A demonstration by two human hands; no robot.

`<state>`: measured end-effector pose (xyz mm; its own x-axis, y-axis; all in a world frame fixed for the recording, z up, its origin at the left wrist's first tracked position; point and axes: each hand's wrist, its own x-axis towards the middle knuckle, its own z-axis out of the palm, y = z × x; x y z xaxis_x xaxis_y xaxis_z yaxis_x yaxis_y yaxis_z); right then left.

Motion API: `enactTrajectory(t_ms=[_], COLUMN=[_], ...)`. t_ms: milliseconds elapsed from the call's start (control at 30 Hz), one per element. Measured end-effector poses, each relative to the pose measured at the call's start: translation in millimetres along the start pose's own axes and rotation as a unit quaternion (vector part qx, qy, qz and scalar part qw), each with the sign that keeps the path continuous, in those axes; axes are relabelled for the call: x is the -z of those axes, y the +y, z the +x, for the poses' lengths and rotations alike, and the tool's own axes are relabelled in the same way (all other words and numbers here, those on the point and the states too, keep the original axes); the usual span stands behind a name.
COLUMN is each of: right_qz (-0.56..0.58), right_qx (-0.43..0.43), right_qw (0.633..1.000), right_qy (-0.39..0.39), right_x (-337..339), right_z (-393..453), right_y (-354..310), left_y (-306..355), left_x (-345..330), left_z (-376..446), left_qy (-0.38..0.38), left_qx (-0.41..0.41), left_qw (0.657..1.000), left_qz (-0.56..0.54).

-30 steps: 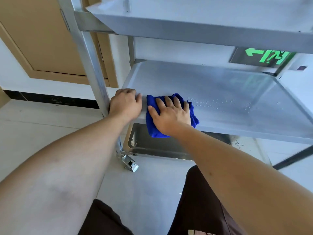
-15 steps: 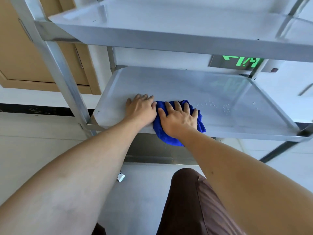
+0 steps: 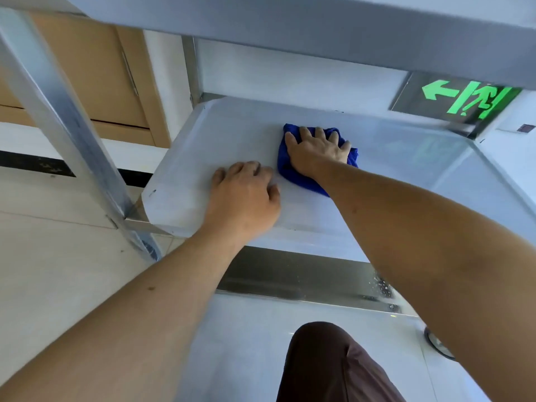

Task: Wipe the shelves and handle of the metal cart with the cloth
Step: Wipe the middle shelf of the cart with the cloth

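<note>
The metal cart's middle shelf [image 3: 406,158] fills the centre of the head view, under the top shelf [image 3: 319,27]. A blue cloth [image 3: 290,175] lies on the middle shelf toward its back. My right hand [image 3: 317,150] lies flat on the cloth with spread fingers, pressing it down. My left hand [image 3: 246,195] rests on the shelf near its front edge, just left of the cloth, fingers loosely bent and holding nothing. The bottom shelf [image 3: 304,278] shows below the front edge. The cart's handle is not visible.
A metal upright post [image 3: 66,123] of the cart stands at the left. A green exit sign [image 3: 464,100] sits on the wall behind. A wooden door [image 3: 92,71] is at the back left. My knee [image 3: 327,361] is below. A caster wheel [image 3: 438,346] shows lower right.
My right hand has pushed the cloth from the front edge toward the back of the middle shelf. My left hand stayed near the front. The camera moved lower and closer.
</note>
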<state>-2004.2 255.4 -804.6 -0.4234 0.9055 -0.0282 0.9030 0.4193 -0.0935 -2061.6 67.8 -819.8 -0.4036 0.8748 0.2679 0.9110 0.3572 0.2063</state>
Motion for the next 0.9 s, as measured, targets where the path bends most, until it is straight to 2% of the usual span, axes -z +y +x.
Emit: enactTrajectory(t_ms=[200, 400, 633, 900], right_qz=[0.003, 0.003, -0.001, 0.011], right_qx=[0.007, 0.013, 0.038, 0.057], right_qw=[1.0, 1.0, 0.999, 0.998], right_qy=[0.0, 0.005, 0.015, 0.021], right_x=[7, 7, 1, -4], right_z=[55, 64, 34, -49], right_y=[-10, -11, -3, 16], left_y=[-2, -2, -3, 2], left_x=[-4, -5, -4, 4], left_z=[1, 0, 0, 3], left_qy=[0.018, 0.018, -0.004, -0.014], left_qx=[0.005, 0.006, 0.014, 0.026], left_qw=[1.0, 1.0, 1.0, 1.0], left_qz=[0.002, 0.008, 0.01, -0.008])
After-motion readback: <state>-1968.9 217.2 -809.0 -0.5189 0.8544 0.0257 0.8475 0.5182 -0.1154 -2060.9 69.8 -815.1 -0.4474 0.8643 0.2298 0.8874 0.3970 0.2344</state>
